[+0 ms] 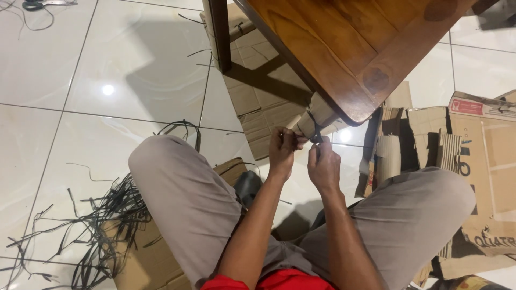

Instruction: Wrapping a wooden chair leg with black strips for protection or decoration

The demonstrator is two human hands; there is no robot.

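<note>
Gripping black strap (314,129) round wrapped table leg (318,117): left hand (281,151), right hand (323,167).

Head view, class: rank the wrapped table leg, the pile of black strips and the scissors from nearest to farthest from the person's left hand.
1. Wrapped table leg: just above the left hand, touching it.
2. Pile of black strips: on the floor, lower left.
3. Scissors: top left corner, farthest.
</note>
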